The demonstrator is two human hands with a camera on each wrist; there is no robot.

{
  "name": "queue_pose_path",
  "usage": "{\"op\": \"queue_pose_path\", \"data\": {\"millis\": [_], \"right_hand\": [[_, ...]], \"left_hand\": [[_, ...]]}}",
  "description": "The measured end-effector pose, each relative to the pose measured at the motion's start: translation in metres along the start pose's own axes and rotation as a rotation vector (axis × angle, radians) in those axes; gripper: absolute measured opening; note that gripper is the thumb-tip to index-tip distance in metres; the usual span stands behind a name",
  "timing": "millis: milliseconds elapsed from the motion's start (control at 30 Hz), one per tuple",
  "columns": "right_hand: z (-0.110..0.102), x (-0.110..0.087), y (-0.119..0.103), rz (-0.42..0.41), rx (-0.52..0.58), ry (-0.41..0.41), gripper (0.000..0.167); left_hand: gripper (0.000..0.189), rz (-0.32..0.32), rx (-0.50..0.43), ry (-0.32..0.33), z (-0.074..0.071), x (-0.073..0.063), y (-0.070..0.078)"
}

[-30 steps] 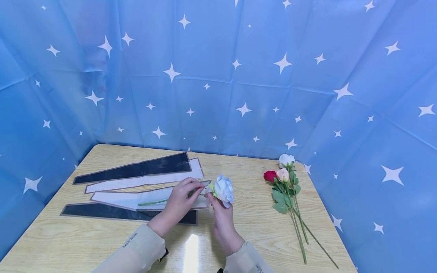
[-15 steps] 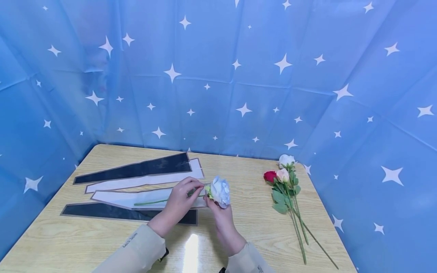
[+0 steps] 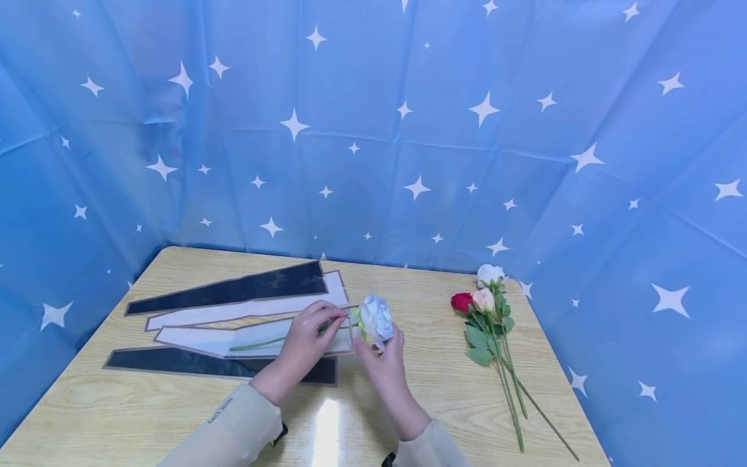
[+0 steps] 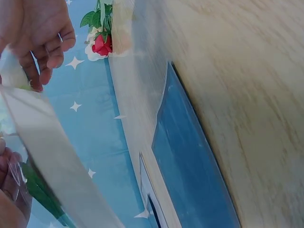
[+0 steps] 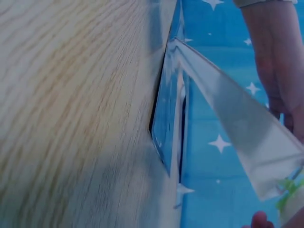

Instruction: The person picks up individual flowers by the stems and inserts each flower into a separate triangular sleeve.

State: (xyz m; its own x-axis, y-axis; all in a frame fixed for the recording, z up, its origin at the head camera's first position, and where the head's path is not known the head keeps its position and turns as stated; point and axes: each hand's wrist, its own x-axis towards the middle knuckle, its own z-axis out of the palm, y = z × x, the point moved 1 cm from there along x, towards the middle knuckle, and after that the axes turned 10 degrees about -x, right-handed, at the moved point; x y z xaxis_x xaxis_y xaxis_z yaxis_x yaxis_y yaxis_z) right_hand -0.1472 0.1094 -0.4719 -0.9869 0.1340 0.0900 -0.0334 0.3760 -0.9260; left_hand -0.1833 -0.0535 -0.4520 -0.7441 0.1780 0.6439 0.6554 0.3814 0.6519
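Observation:
A pale blue-white artificial rose (image 3: 376,318) lies with its green stem (image 3: 257,345) along a white single-flower sleeve (image 3: 201,338), which has a clear film face and a dark border. The bloom sticks out past the sleeve's wide end. My left hand (image 3: 306,334) pinches the upper edge of that end; in the left wrist view clear film bunches at its fingers (image 4: 10,173). My right hand (image 3: 386,373) is at the bloom, thumb by the sleeve's lower corner and fingers spread behind the petals. In the right wrist view the raised sleeve (image 5: 237,123) slants upward.
Two black sleeves (image 3: 233,288) (image 3: 175,363) and another white sleeve (image 3: 251,310) lie flat on the wooden table (image 3: 455,395). At the right lie a red rose (image 3: 461,301), a pink rose (image 3: 483,299) and a white rose (image 3: 489,275). A blue star-patterned curtain (image 3: 350,162) surrounds the table.
The bloom shifted a little left, then up. My right hand has moved from gripping at the sleeve's end to spreading its fingers around the bloom. My left hand has barely moved.

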Motion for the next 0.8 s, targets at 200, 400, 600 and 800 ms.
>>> {"op": "queue_pose_path", "data": {"millis": [200,400,600,800], "right_hand": [[-0.004,0.000,-0.004,-0.018,0.007,0.002,0.072],[-0.006,-0.003,-0.007,-0.184,-0.127,0.005,0.059],[-0.007,-0.007,-0.011,-0.248,-0.191,-0.017,0.061],[-0.007,-0.010,-0.012,-0.293,-0.221,-0.050,0.067]], "left_hand": [[0.011,-0.001,-0.001,0.021,-0.004,0.002,-0.001],[0.010,-0.009,-0.007,0.018,-0.005,0.003,-0.001],[0.009,-0.017,-0.009,0.020,-0.005,0.003,-0.001],[0.009,0.003,-0.004,0.035,-0.005,0.004,-0.001]]}}
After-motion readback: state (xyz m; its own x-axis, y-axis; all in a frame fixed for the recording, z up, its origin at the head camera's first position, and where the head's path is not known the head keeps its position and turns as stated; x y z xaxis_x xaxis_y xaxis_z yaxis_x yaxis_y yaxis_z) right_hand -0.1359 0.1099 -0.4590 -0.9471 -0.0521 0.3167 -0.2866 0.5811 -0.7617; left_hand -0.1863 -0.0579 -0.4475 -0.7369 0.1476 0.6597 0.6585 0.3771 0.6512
